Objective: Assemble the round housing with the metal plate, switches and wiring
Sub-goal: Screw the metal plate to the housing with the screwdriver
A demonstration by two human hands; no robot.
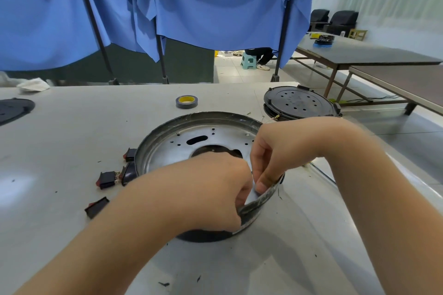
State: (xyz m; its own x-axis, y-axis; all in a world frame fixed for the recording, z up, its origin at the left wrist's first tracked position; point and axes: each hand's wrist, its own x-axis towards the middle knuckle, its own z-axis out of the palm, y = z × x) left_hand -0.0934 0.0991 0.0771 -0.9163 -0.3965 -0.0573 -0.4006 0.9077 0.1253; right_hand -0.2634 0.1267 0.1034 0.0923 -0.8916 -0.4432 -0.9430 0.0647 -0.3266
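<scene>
Both hands are working at the near right rim of the round housing (167,136) on the grey table (72,127): left hand (211,189) and right hand (271,151) pinching the metal plate (172,148) lying inside. Rocker switches (106,178) are lying just left.

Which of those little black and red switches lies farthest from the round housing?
The switch nearest the camera, alone on the table. The other two sit beside the round housing.
</scene>
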